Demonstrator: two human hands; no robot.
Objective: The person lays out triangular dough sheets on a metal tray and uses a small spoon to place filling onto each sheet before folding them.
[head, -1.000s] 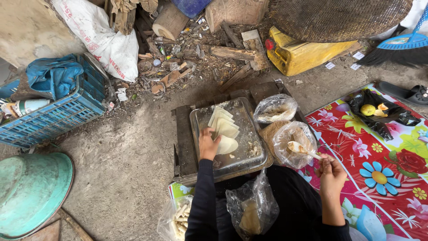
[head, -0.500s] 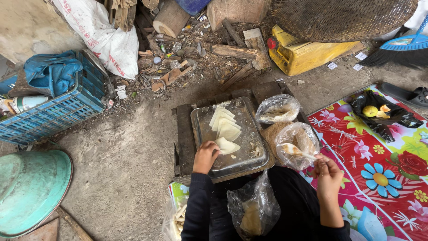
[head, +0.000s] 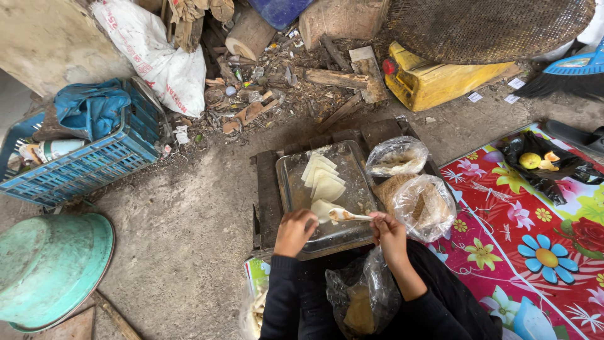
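Going left to right: teal basin [head: 53,267] lower left, blue crate [head: 82,157] and white sack [head: 160,63] upper left. Centre frame, left hand [head: 294,232] has fingers curled down on the metal tray [head: 289,182] edge. The wrapper [head: 322,208] lies just right of it, between both hands. Right hand [head: 389,234] pinches a spoon [head: 347,216], long axis pointing left over the wrapper. Clear bags [head: 415,189] right, yellow jerrycan [head: 440,85] upper right.
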